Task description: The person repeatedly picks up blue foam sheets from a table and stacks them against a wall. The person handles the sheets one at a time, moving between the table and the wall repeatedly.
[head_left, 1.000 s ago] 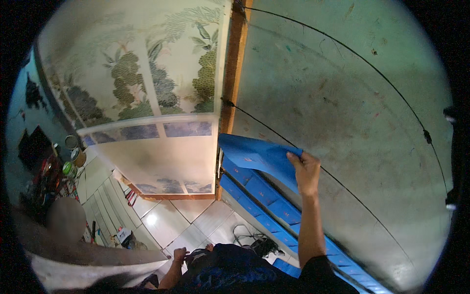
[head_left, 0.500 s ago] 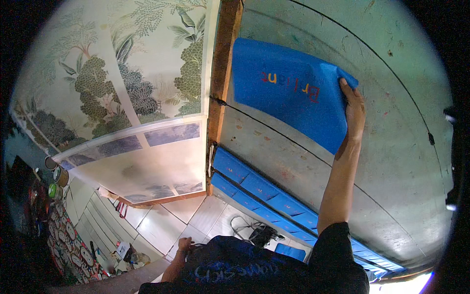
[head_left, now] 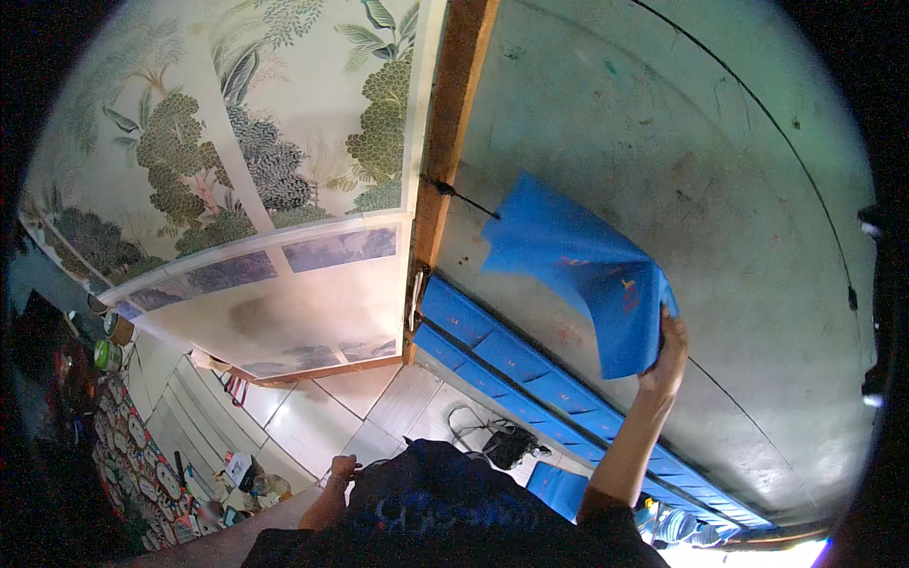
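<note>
My right hand [head_left: 670, 355] grips one edge of a thin blue sheet [head_left: 578, 246] with small coloured lettering. The sheet hangs bent and creased over the grey-green surface [head_left: 739, 218], its far corner near a dark cord [head_left: 473, 203]. Fingers and thumb close on its near right edge. Lower in the view, my left hand [head_left: 345, 468] hangs beside my dark shirt [head_left: 454, 502], above the tiled floor. Its fingers are curled; what they hold, if anything, is too small to make out.
A wooden post [head_left: 454, 123] divides the grey-green surface from a panel with printed trees [head_left: 180, 151]. Two rows of blue sheets [head_left: 530, 369] run along the surface's lower edge. A black bag [head_left: 507, 445] lies on the tiles [head_left: 350, 388]. Jars [head_left: 108, 355] stand far left.
My right hand has come down toward me, drawing the blue sheet off its place by the wooden post. The sheet is now more folded. My left hand has shifted slightly.
</note>
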A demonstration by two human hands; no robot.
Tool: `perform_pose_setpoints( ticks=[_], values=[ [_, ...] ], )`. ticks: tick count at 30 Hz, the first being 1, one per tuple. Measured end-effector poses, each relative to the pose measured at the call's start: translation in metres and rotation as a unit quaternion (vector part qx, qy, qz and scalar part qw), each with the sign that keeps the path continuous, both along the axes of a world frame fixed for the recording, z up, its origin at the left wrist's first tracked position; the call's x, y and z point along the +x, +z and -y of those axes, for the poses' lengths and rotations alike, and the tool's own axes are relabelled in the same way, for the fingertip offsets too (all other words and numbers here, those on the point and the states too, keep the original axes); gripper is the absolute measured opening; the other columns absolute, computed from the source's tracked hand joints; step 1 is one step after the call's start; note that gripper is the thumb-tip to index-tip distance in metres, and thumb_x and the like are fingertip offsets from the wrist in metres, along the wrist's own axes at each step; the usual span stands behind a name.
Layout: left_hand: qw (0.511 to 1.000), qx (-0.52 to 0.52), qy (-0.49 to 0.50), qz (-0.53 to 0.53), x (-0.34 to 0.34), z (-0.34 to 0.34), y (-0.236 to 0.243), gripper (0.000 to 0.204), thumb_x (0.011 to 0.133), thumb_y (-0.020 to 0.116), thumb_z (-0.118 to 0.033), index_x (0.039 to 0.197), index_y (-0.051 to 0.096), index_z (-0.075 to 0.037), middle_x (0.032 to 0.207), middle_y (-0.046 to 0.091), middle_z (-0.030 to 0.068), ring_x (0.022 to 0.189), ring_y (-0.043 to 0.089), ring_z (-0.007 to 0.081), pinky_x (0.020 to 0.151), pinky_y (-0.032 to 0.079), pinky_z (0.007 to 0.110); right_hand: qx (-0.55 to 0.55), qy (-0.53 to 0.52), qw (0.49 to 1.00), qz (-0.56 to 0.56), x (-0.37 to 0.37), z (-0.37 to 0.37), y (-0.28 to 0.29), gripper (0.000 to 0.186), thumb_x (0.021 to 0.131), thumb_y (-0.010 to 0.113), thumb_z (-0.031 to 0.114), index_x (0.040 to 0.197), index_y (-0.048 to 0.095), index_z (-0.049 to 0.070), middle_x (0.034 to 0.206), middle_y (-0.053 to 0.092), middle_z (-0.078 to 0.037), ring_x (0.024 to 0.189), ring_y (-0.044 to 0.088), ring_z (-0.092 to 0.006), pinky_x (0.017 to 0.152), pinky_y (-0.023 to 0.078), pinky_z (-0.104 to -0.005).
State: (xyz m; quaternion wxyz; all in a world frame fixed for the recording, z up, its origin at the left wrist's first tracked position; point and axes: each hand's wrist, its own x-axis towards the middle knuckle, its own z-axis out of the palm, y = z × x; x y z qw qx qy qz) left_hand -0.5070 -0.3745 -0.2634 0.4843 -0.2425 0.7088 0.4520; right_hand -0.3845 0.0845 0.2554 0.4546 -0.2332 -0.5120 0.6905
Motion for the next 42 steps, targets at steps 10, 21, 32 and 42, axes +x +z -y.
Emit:
perform_pose_setpoints(
  ticks=[10,21,32,42],
  values=[
    [0.995,0.083,0.012,-0.052,-0.035,-0.047,0.008,0.023,0.083,0.050,-0.019,0.096,0.051,-0.001,0.081,0.063,0.0133,0.061,0.062,0.0251,0.046,0.047,0.032,-0.002,-0.013,0.994,0.108,0.022,0.002,0.022,0.012,0.078,0.061,0.013,0.085,0.061,0.003,0.080,0.061,-0.005,0.065,0.056,-0.0136,0.060,0.047,-0.0263],
    [0.996,0.037,0.001,-0.076,0.020,-0.011,-0.053,0.025,0.078,0.053,-0.019,0.090,0.060,0.002,0.081,0.064,0.0202,0.067,0.064,0.0276,0.057,0.050,0.035,0.153,0.053,0.971,0.174,-0.053,-0.032,-0.091,0.006,0.080,0.062,0.007,0.078,0.062,0.001,0.070,0.058,0.000,0.056,0.049,-0.0070,0.053,0.040,-0.0216],
    [0.998,0.038,0.043,0.022,0.069,-0.005,-0.029,0.023,0.081,0.045,-0.016,0.087,0.052,0.005,0.080,0.064,0.0179,0.054,0.061,0.0277,0.038,0.044,0.033,0.184,0.051,0.962,0.194,-0.047,-0.039,-0.069,0.013,0.078,0.062,0.009,0.068,0.059,0.002,0.065,0.056,0.001,0.059,0.048,-0.0067,0.052,0.039,-0.0237],
    [0.993,0.110,-0.041,-0.023,0.063,-0.073,0.011,0.030,0.083,0.050,-0.024,0.090,0.053,0.005,0.080,0.064,0.0161,0.057,0.062,0.0227,0.042,0.045,0.030,0.051,0.096,0.989,0.099,-0.044,-0.037,-0.102,0.013,0.082,0.059,0.014,0.079,0.058,0.002,0.075,0.056,-0.003,0.064,0.053,-0.0110,0.057,0.043,-0.0246]
  ],
)
